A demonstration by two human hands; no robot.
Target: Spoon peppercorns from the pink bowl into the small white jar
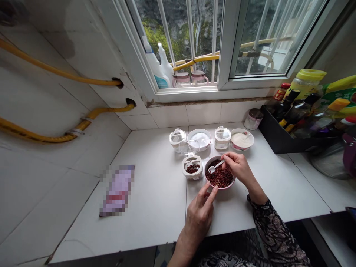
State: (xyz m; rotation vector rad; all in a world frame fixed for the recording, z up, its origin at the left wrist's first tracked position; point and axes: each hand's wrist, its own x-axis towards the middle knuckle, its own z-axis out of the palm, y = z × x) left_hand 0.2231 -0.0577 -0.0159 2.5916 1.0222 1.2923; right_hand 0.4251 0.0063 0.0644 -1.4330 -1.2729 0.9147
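Note:
My right hand (236, 166) pinches the handle of a small white spoon (213, 169), its scoop resting just over the dark red peppercorn-like spice (221, 179). That spice lies in a pink-rimmed bowl (206, 177). Fingers of my left hand (200, 211) are stretched apart, their tips touching the bowl's near rim; the thumb is hidden. Left of the bowl stands a white-framed spice jar (191, 176), its clear lid (191, 146) raised and some of the same spice inside.
Behind are two more lidded jars (178, 138) (222, 136), a bowl of white grains (199, 140) and a bowl of off-white granules (241, 139). A black bin of bottles (280, 142) stands right, near a small jar (253, 119). A blurred purple packet (119, 191) lies left.

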